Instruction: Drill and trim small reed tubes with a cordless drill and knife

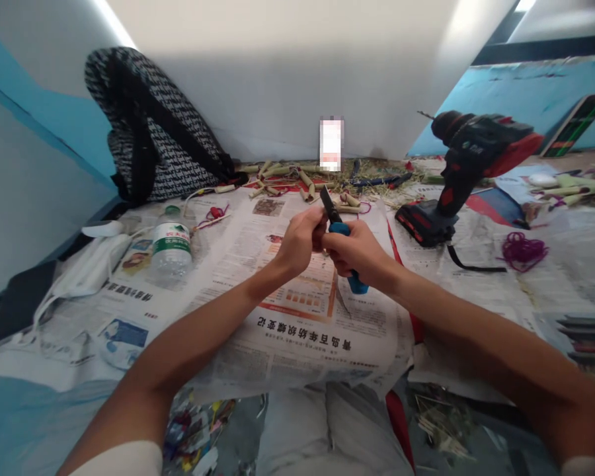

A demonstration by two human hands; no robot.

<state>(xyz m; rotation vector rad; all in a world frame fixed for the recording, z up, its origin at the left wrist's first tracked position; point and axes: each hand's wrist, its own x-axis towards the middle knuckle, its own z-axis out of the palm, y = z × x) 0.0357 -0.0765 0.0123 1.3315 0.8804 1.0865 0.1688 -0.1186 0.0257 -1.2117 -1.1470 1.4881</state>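
My right hand [354, 250] is wrapped round the blue handle of a knife [340, 228]. Its dark blade points up and away from me, close beside the fingers of my left hand [303, 238]. Those fingers are curled together, and what they pinch is hidden behind them and too small to name. Both hands meet over a printed newspaper sheet [297, 350] that covers the table. Just beyond them lie several cut pale green stalks [307, 185], some bound with red or purple thread.
A cordless drill [469, 155] stands on its battery at right, beside a purple thread bundle [524, 251]. Left are a plastic bottle [172, 244], a white mask [86, 264] and a patterned backpack [153, 125]. A lit phone [332, 142] leans at the back. Litter [198, 430] lies below.
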